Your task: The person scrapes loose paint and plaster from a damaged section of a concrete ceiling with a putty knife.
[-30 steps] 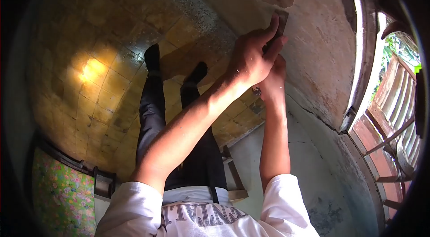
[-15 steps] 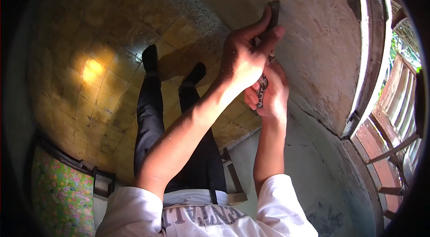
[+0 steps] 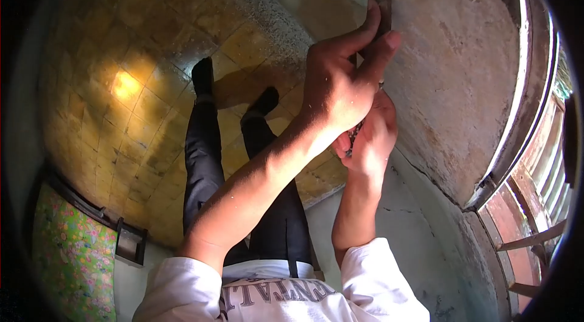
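Note:
My left hand is closed around a dark, flat tool whose squared end sticks up past the thumb and forefinger. Just below it, my right hand wraps the tool's speckled black-and-white handle, palm turned partly toward me. The left hand overlaps the right in this view and hides the tool's middle. I cannot tell whether the dark part is a bare blade or a sheath.
A worn plaster wall rises beyond and right of my hands. At far right is a window with wooden bars. Yellow tiles cover the floor under my outstretched legs. A green floral cushion lies at lower left.
Both hands have shifted slightly, the left one a little rightward and over the right hand. Less of the speckled handle shows. The view has turned slightly.

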The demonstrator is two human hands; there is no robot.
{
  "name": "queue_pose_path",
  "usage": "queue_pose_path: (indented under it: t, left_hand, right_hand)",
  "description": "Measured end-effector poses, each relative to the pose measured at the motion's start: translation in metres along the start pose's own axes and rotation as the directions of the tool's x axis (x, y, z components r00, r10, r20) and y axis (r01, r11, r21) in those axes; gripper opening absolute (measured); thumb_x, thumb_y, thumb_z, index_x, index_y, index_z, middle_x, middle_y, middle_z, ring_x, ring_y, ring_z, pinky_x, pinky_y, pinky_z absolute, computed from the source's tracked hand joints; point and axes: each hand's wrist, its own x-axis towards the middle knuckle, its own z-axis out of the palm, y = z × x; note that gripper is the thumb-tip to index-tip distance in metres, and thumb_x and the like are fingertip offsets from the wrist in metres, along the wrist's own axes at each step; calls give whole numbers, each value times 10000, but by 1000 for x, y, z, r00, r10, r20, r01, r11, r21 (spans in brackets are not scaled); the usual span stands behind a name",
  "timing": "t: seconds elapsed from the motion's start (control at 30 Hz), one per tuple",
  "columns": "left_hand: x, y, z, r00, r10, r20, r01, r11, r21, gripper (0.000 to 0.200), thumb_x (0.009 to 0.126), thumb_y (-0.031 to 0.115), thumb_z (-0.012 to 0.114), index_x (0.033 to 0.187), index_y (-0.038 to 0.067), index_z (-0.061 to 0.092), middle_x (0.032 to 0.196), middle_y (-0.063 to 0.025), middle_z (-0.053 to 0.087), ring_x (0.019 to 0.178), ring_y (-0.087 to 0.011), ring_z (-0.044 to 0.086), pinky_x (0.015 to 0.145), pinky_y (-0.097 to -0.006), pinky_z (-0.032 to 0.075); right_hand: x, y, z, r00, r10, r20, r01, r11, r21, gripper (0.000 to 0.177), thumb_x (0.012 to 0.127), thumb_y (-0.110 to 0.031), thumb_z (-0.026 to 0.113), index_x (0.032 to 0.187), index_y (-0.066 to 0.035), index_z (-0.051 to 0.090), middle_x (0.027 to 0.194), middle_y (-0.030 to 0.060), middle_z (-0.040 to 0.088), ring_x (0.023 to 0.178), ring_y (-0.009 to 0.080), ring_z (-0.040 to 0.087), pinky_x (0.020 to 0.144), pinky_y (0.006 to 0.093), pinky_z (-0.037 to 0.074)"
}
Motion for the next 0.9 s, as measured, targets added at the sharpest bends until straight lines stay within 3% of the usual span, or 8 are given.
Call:
queue_pose_path:
  t: [0.1,0.2,0.33,0.43,0.53,0.73,0.87,0.9]
  left_hand:
    - [0,5,-2,999,-27,26,27,1000,6,440,924,174,655,1313,2,542,665,20,572,593,-39,480,539,-195,412]
    - [4,6,-5,997,-59,44,60,998,-17,439,923,179,655,1313,11,545,653,22,560,587,-41,477,527,-201,405]
    - [4,12,-11,995,-95,37,94,995,37,427,920,172,657,1306,20,554,646,27,552,580,-40,471,521,-205,400]
    - [4,9,-4,999,-47,22,46,999,8,431,926,187,653,1309,18,551,629,25,538,577,-37,463,519,-203,395]
    - [10,6,-13,993,-102,52,102,995,4,454,894,233,679,1259,-18,578,644,-97,628,606,-57,512,562,-232,442]
    - [3,11,-8,995,-87,38,84,995,61,420,906,235,669,1244,-3,595,625,-99,627,587,-48,484,527,-239,419]
    - [26,13,-18,992,-125,-20,125,992,5,401,913,264,666,1230,24,612,576,-69,581,554,-50,453,484,-247,385]
    - [34,25,-25,974,-224,17,225,973,-56,410,912,290,667,1232,40,613,564,-54,564,545,-50,448,484,-250,388]
  right_hand:
    - [-11,-3,0,1000,-16,23,17,999,-35,251,968,-155,362,910,18,534,509,49,462,319,119,401,266,253,298]
    - [-9,-11,16,999,10,-39,-15,992,-122,340,1032,-297,395,1003,-1,559,542,21,471,345,93,410,295,244,293]
    - [-6,4,12,996,-92,20,93,994,-63,311,1019,-262,398,923,-7,550,549,25,475,341,97,408,303,249,283]
    - [-6,-4,11,1000,1,-26,-2,999,-39,304,1012,-237,379,870,-12,525,538,33,467,325,110,403,296,256,291]
    - [-4,-1,16,1000,-6,-24,4,999,-43,319,1017,-251,375,856,-9,508,512,35,449,323,122,412,286,257,294]
    - [-15,-6,13,999,14,-40,-19,992,-126,314,990,-244,361,920,8,535,531,26,435,327,107,386,268,259,298]
    - [8,-6,25,999,-31,-28,26,985,-171,363,975,-236,363,684,-50,476,459,33,422,312,124,390,284,275,276]
    - [7,-8,32,1000,-22,-4,21,982,-190,333,979,-249,379,728,-53,477,492,22,410,321,121,384,284,264,286]
